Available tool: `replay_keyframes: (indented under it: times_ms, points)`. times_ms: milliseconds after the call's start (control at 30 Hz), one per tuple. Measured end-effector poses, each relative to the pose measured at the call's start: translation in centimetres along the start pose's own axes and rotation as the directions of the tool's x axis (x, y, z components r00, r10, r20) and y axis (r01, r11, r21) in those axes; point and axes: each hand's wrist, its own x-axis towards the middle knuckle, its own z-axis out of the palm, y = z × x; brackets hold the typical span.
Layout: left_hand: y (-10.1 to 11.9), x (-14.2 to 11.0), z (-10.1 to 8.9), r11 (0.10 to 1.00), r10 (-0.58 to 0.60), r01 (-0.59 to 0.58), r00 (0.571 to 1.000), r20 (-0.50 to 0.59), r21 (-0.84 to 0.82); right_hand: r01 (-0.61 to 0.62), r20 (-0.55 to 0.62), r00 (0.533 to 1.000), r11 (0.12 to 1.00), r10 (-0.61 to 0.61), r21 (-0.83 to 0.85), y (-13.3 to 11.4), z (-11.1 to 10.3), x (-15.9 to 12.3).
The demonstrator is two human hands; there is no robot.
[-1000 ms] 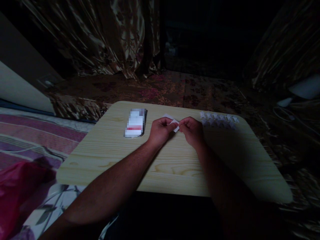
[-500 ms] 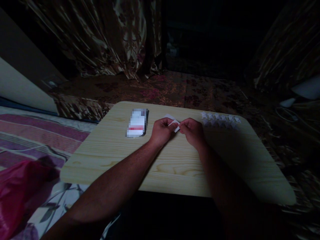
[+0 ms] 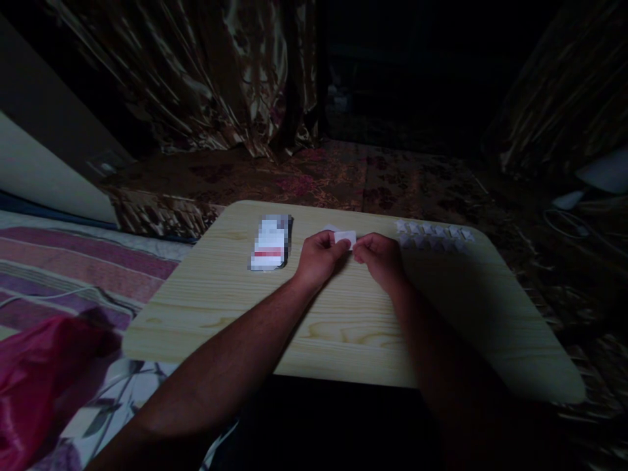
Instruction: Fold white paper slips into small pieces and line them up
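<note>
Wooden tabletop [image 3: 343, 353] below, the left hand [image 3: 316, 260] clamps the white paper [image 3: 345, 237], best kept square against the right hand's [image 3: 384, 259] gathered fingertips.

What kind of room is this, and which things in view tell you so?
Probably a bedroom, dimly lit: a striped bedspread lies left of the small wooden table, and long, shiny patterned curtains hang behind it.

Pretty sure I'm in someone's home, probably a bedroom: striped bedding [image 3: 83, 261] on the left, shiny patterned curtains [image 3: 196, 78] up top, a wall socket [image 3: 105, 166] at upper left, and a little wood-look table [image 3: 353, 314] mid-frame.
</note>
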Motion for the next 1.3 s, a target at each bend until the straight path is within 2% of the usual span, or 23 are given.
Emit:
replay_keyframes:
  times_ms: [200, 400, 533, 700, 900, 1300]
  points:
    - [-0.5, 0.0, 0.0, 1.000, -0.008, 0.008, 0.999, 0.038, -0.006, 0.007, 0.028, 1.000, 1.000, -0.007, -0.021, 0.1, 0.0, -0.1]
    - [0.1, -0.2, 0.1, 0.999, 0.037, -0.037, 0.999, -0.007, -0.026, -0.018, 0.038, 0.999, 1.000, 0.018, 0.000, -0.3, 0.4, -0.4]
    - [0.3, -0.1, 0.0, 0.999, 0.005, -0.004, 0.999, 0.047, -0.033, -0.002, 0.006, 1.000, 0.999, 0.002, -0.035, -0.6, 0.1, -0.4]
    - [0.0, 0.0, -0.2, 0.998, 0.017, -0.024, 0.993, 0.113, 0.064, 0.025, -0.066, 0.997, 0.999, -0.027, -0.038, -0.8, -0.4, -0.1]
    - [-0.1, -0.1, -0.2, 0.998, -0.002, -0.006, 0.991, 0.136, 0.059, 0.015, -0.060, 0.998, 1.000, -0.015, 0.007, -1.1, -0.3, -0.2]
    - [0.3, -0.2, -0.1, 1.000, -0.019, 0.016, 0.989, 0.144, 0.018, 0.030, -0.084, 0.996, 0.999, -0.032, -0.032, -1.1, -0.3, -0.3]
